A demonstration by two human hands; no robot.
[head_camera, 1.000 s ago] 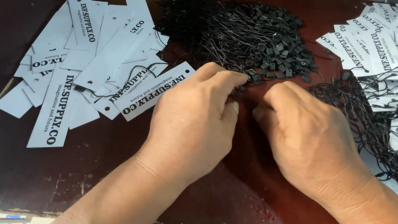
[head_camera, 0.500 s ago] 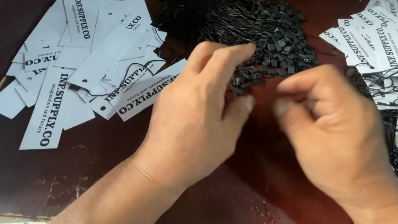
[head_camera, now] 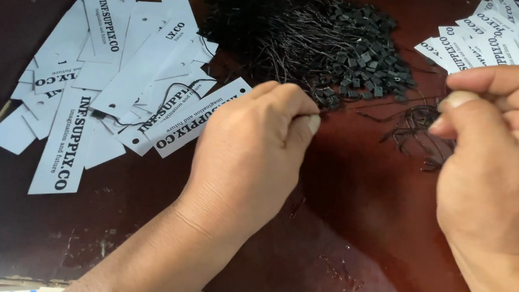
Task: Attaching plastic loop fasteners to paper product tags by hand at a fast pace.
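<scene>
My left hand (head_camera: 251,158) sits low over the dark red table (head_camera: 340,242), thumb and forefinger pinched shut at the near edge of the pile of black tag strings (head_camera: 312,37). I seem to have one thin cord end between those fingers, right where a strand leaves the heap, though it is too fine for me to be sure. My right hand (head_camera: 508,163) is raised to the right, fingers curled and thumb pressed to the forefinger; a loose tangle of black cords (head_camera: 416,129) lies just beside it on the table, and I cannot tell whether a cord truly runs into that pinch.

The risk I see is the tangle. These strings with their small square lock ends lie knotted over each other, so a pull on one may drag several along, or tighten a knot in the loose loops. A cord this thin can also slip out of a dry pinch.

The white paper hang tags (head_camera: 115,82) are fanned out to my left, one lying right against my left hand's knuckles, with a cord already draped over them; a sweep of my wrist could scatter them. The second stack of tags (head_camera: 517,32) sits beyond my right hand.
</scene>
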